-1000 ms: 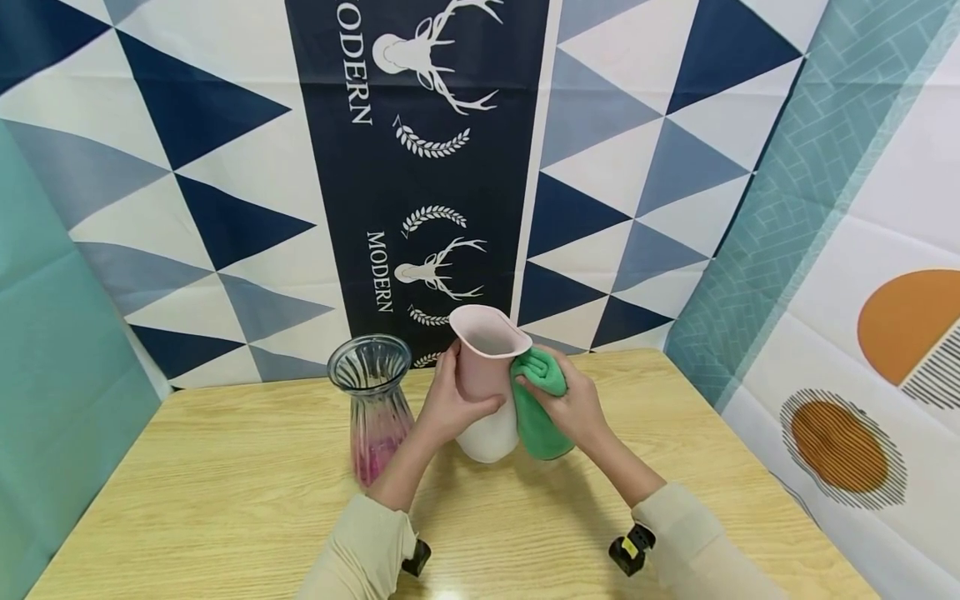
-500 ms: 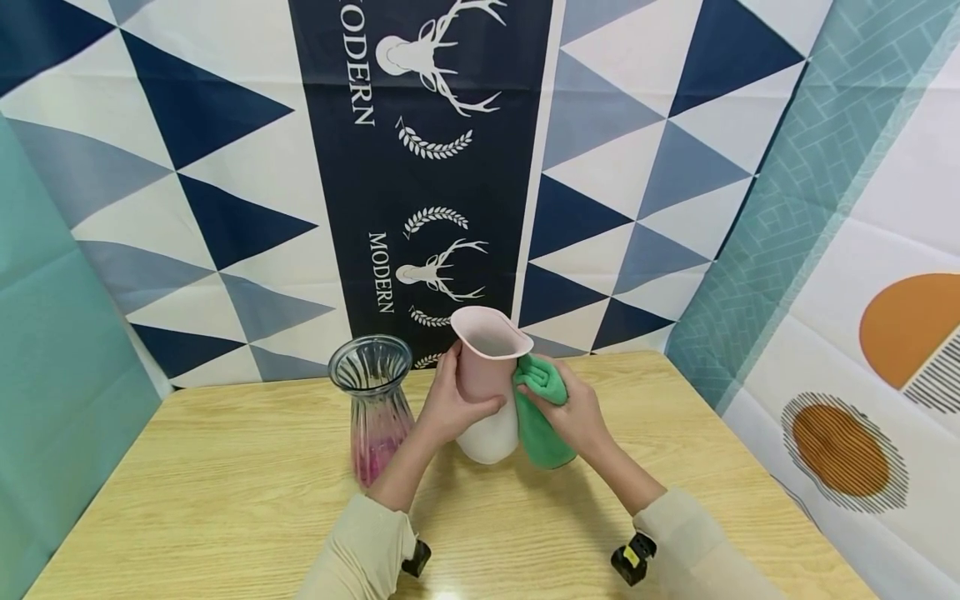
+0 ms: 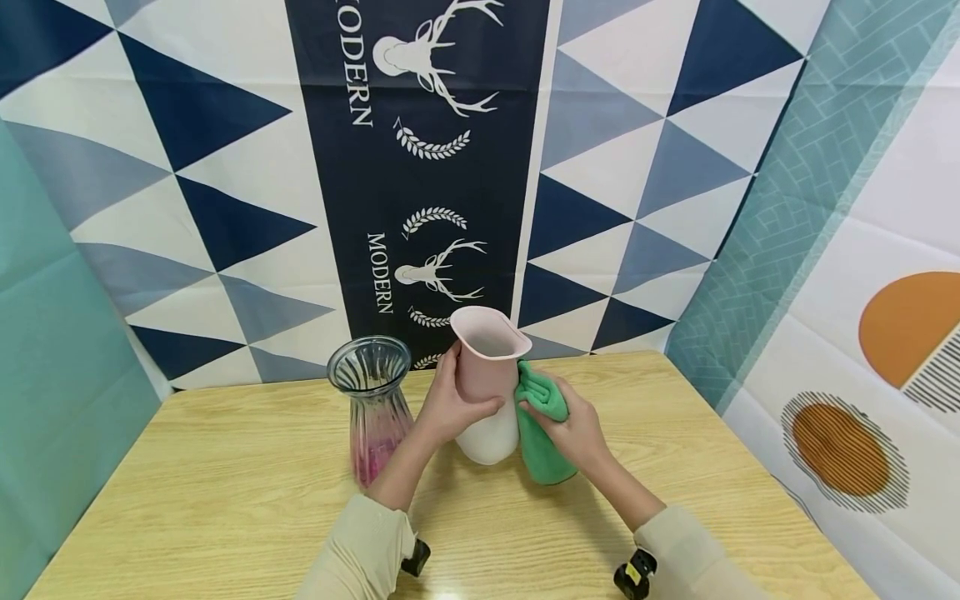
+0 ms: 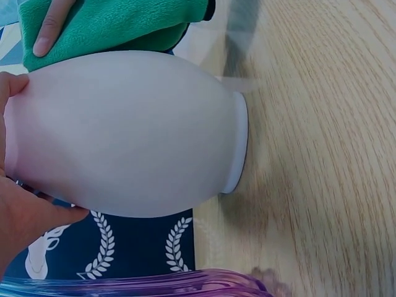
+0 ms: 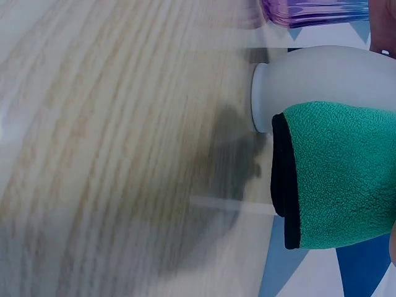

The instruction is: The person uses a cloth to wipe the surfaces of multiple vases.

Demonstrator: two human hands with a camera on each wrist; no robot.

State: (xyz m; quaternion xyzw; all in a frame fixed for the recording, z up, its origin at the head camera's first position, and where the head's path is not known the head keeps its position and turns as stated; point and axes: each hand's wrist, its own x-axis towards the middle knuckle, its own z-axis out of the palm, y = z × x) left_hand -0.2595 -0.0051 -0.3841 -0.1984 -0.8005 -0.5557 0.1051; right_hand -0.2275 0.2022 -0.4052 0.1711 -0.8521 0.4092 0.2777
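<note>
A pink-and-white vase (image 3: 487, 433) with a flared, wavy rim stands at the middle of the table. My left hand (image 3: 453, 400) grips its pink upper part from the left, thumb across the front. On the other side, my right hand (image 3: 573, 421) holds a folded green cloth (image 3: 547, 454) against the vase's right flank. The left wrist view shows the vase's smooth belly (image 4: 136, 136) and the cloth (image 4: 124, 28) along it, with a fingertip on the cloth. In the right wrist view the cloth's black edging (image 5: 286, 185) hangs beside the vase (image 5: 328, 74).
A ribbed glass vase (image 3: 371, 417), blue-grey above and pink below, stands left of the left forearm. The wooden table (image 3: 225, 500) meets a patterned wall sheet (image 3: 420, 183) at the back. A teal-and-white sheet (image 3: 825, 275) borders the right side.
The right hand and the green cloth have slid slightly down along the vase's right side. The left hand and the pink-and-white vase stay in place.
</note>
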